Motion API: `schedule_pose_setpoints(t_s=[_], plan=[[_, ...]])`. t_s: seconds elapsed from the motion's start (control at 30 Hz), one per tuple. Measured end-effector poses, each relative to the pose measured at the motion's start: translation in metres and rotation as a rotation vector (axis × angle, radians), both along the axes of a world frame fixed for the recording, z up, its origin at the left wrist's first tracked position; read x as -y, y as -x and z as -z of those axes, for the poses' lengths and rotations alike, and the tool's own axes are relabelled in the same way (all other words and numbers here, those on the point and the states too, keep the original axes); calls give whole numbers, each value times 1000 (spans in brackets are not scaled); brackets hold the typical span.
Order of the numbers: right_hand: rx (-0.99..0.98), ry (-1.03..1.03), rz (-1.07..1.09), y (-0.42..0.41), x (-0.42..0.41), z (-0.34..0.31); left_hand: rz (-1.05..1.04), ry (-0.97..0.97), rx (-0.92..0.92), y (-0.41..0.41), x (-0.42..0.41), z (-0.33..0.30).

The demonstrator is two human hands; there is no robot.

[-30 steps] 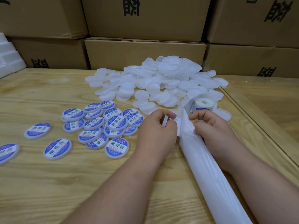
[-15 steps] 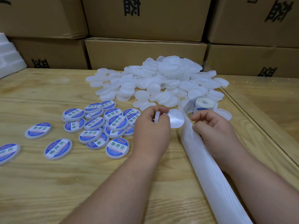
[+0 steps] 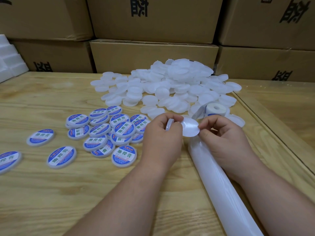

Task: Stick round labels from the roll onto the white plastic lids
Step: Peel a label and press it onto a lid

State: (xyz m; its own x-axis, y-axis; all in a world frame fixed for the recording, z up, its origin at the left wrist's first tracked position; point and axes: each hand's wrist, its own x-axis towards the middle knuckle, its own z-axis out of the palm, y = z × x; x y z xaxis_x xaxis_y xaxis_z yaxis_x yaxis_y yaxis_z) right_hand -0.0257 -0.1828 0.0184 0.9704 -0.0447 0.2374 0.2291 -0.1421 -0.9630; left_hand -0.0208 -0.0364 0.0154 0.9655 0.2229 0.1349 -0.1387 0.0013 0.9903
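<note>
I see my left hand [image 3: 162, 137] grasping a round white plastic lid [image 3: 170, 124] on edge, while my right hand [image 3: 223, 135] pinches a round label [image 3: 190, 127], blank side up, touching it. The label roll [image 3: 216, 109] sits at one o'clock beside the heap of bare white lids [image 3: 170, 89]; blue-labelled lids [image 3: 102, 133] lie at nine o'clock on the wooden table [image 3: 51, 201].

On the table [image 3: 51, 201] we find the heap of unlabelled lids [image 3: 167, 87] toward the far edge, before the stacked cartons [image 3: 153, 55]. Labelled lids [image 3: 105, 133] lie scattered left of centre, nearer us. The label roll [image 3: 216, 109] sits at the heap's near right side. From it the backing strip [image 3: 221, 184] runs toward the near right corner, between our hands. Foam blocks [image 3: 10, 60] occupy the far left corner.
</note>
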Motion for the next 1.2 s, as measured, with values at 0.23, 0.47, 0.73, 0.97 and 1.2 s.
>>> schedule_pose_setpoints(t_s=[0.23, 0.47, 0.73, 0.97, 1.2], plan=[[11, -50, 2, -1, 0, -2, 69, 62, 43, 5, -1, -4], [-137, -268, -17, 2, 0, -7, 202, 242, 199, 13, -6, -11], [-388, -684, -212, -6, 14, -13, 248, 278, 69, 6, -7, -11], [-597, -738, -482, -5, 23, -17, 218, 376, -19, 3, -8, -12], [-679, -652, -519, -4, 20, -19, 309, 383, 2, 1, -8, -9]])
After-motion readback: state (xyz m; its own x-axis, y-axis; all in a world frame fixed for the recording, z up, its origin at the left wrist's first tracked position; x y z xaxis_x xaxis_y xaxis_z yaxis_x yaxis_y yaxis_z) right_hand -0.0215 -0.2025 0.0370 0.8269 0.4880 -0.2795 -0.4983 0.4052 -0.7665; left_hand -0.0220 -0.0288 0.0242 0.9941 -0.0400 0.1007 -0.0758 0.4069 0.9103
